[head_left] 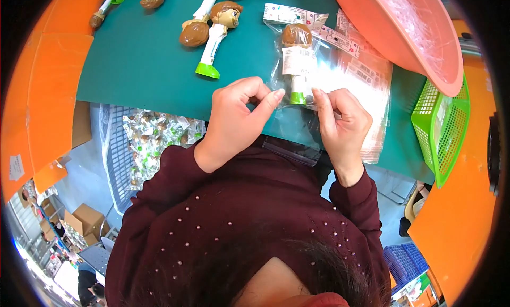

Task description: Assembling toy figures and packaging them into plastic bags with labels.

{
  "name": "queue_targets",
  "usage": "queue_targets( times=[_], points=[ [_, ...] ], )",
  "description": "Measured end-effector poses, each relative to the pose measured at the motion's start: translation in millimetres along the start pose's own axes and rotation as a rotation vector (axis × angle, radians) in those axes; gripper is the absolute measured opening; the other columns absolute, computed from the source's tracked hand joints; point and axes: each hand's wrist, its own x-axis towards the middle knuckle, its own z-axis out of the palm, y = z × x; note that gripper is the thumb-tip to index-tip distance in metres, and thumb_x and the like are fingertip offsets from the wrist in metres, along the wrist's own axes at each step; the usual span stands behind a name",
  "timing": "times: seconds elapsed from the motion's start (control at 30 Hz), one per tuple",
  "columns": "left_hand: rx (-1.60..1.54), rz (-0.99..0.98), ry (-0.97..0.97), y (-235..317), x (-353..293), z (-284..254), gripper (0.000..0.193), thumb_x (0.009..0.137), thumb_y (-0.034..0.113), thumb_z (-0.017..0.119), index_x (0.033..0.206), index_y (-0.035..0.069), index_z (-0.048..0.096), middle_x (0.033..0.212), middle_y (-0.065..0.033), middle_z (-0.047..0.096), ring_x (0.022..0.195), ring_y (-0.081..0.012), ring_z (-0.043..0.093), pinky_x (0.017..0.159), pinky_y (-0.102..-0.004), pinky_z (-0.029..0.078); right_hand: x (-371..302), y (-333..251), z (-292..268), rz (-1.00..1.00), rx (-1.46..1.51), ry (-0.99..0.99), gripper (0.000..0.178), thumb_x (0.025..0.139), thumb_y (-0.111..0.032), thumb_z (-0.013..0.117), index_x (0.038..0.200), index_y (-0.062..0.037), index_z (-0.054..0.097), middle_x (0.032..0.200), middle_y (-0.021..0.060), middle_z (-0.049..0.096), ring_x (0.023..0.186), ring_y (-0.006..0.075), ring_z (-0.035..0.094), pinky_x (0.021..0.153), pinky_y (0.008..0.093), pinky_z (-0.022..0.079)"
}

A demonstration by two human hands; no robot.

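Observation:
A clear plastic bag with a printed header lies on the green table in front of me. Inside it is a doll-headed toy with brown hair, a white body and a green foot; a white label covers its middle. My left hand pinches the bag's left edge, beside the toy's foot. On the opposite edge, my right hand is closed in a similar pinch. The bag's lower flap hangs toward my lap, past the table edge. Two unwrapped toys of the same kind lie beyond my left hand.
Flat clear bags are stacked under and right of my right hand. A pink basin tilts over the far right, near a green basket. Below the table at left, a blue crate holds many bagged toys. Orange panels flank the table.

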Motion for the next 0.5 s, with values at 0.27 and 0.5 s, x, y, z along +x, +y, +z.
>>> queue_targets(
  times=[0.27,0.5],
  points=[
    [0.093,-0.316,-0.116,9,20,-3,0.028,0.087,0.010,0.072,0.067,0.004,0.053,0.064,0.0013,0.059,0.056,-0.0023,0.049,0.051,-0.0194,0.039,17,-7,4,0.209,-0.003,-0.085,0.039,0.086,-0.009,0.070,0.059,-0.0003,0.045,0.052,0.0036,0.045,0.048,0.0072,0.037,0.046,0.0257,0.031],
    [-0.139,-0.450,-0.182,10,37,-5,0.017,0.086,0.011,0.073,0.082,0.002,0.058,0.068,-0.0011,0.062,0.061,-0.0060,0.059,0.054,-0.0199,0.047,25,-3,7,0.199,-0.033,-0.055,0.031,0.082,-0.004,0.068,0.061,0.0001,0.046,0.056,0.0101,0.045,0.046,0.0210,0.042,0.046,0.0333,0.035]
  ],
)
